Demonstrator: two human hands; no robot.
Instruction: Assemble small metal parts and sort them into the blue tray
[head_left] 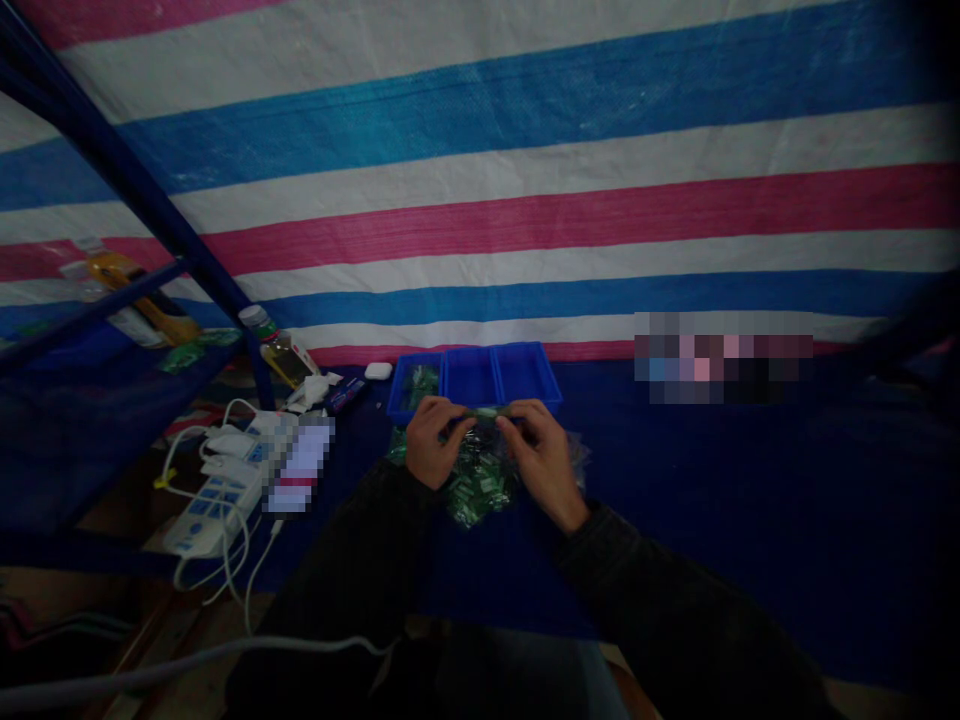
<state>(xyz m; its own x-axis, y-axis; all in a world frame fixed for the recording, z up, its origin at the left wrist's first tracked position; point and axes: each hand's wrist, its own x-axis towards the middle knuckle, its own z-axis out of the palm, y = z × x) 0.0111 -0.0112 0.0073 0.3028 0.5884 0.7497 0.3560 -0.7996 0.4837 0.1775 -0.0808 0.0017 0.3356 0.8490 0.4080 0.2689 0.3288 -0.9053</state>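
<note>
My left hand (pixel 435 440) and my right hand (pixel 545 460) are both closed, pinching the two ends of a small greenish packet (pixel 487 412). They hold it level above a pile of small green-and-clear packets (pixel 474 488) on the dark blue table. More clear plastic shows beside my right hand, partly hidden by it. Just beyond the fingers stands a blue tray (pixel 471 356) with three compartments. Green packets (pixel 422 382) lie in its left compartment. The print and contents of the held packet are too small and dark to make out.
A white power strip (pixel 199 510) with tangled cables and a phone (pixel 300 465) lie to the left. Behind them are a drink bottle (pixel 279 350), crumpled tissue (pixel 311 392) and a white case (pixel 378 371). Blue frame bars rise at left; a striped sheet (pixel 525 220) hangs behind.
</note>
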